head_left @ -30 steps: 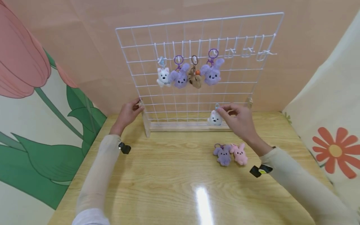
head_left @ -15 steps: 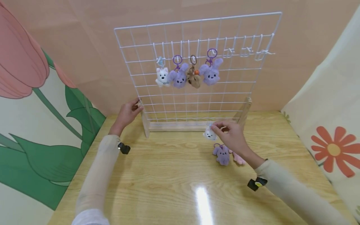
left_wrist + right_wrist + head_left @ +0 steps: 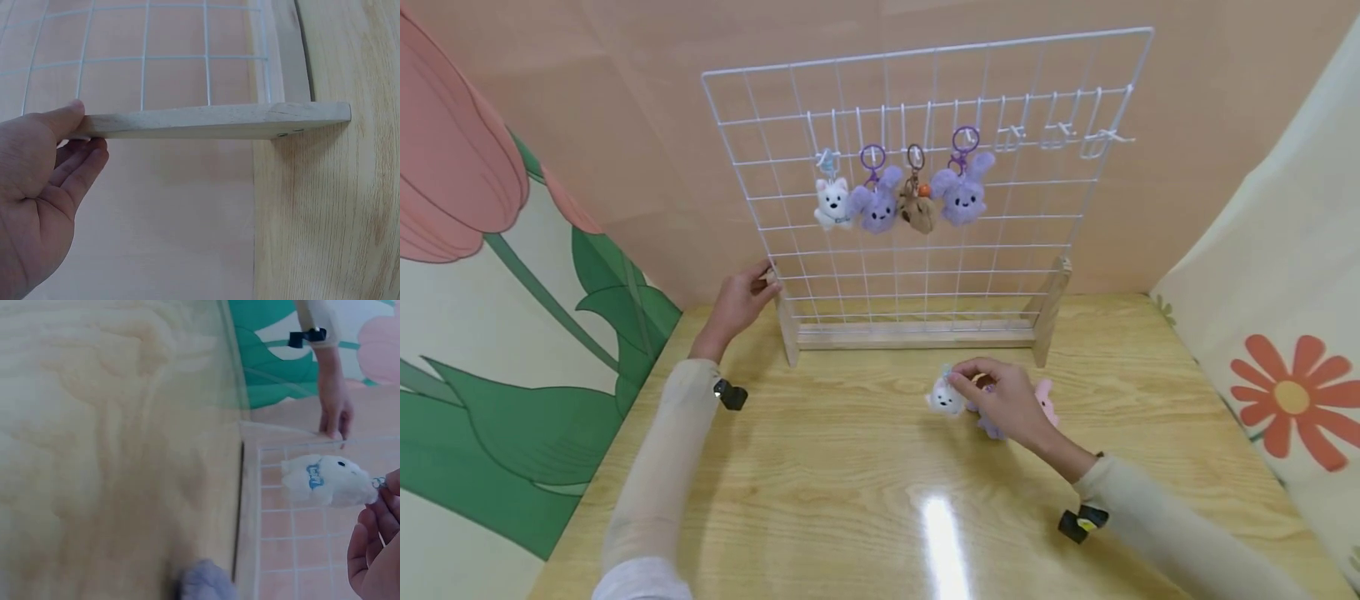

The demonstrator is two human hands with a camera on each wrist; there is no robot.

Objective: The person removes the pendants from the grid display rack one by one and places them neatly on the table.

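Right hand (image 3: 1003,398) pinches the blue clip (image 3: 378,482) of a white toy (image 3: 946,398) with its thumb and fingers, just right of the middle of the head view, in the lower half. Holding it by the clip probably lets the soft body hang down. Left hand (image 3: 739,300), at the left of the head view, pinches the wooden side post (image 3: 787,329) of the stand, maybe so the wire rack (image 3: 928,52) won't wobble. Up on the rack, another white toy (image 3: 832,204), two purple toys (image 3: 963,200) and a brown toy (image 3: 917,210) hang from hooks in one row, so each has its own spot.

On the table (image 3: 820,483), a flat purple toy (image 3: 991,427) and a pink toy (image 3: 1047,402) are partly hidden behind the right hand in the head view. The left wrist view shows what the head view can't: the thumb is on one side of the wood and fingers are on the other, and two screws (image 3: 290,133) sit near the post's far end. The right wrist view shows a blue patch (image 3: 314,476) on the held toy's front.
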